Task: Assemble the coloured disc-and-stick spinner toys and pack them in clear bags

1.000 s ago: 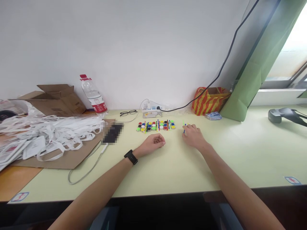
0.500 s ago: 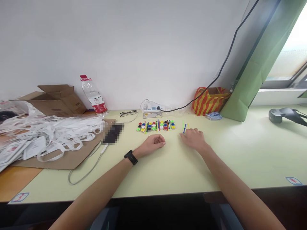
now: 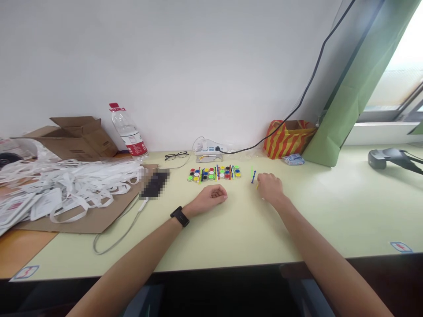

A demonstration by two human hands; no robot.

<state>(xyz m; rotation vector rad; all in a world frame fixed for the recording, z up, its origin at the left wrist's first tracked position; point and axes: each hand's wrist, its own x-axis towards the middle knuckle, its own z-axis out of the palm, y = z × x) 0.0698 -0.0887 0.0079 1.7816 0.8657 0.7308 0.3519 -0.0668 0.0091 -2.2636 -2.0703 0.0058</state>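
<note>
- One slim yellow plastic stick (image 3: 257, 186) shows at the right hand's (image 3: 270, 187) left edge; fingers curled, grip unclear.
- A narrow pinch should spare the slim blue plastic stick (image 3: 253, 177) nearby.
- Left hand (image 3: 213, 197): half-curled, nothing visible held.

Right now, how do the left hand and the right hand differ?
The left hand is loosely curled, its hollow visible; the right hand shows its back. A black wristband circles the left hand's wrist; the right hand's is bare. The left hand is before the colored discs, the right hand beside the blue stick. Both are ungloved.
</note>
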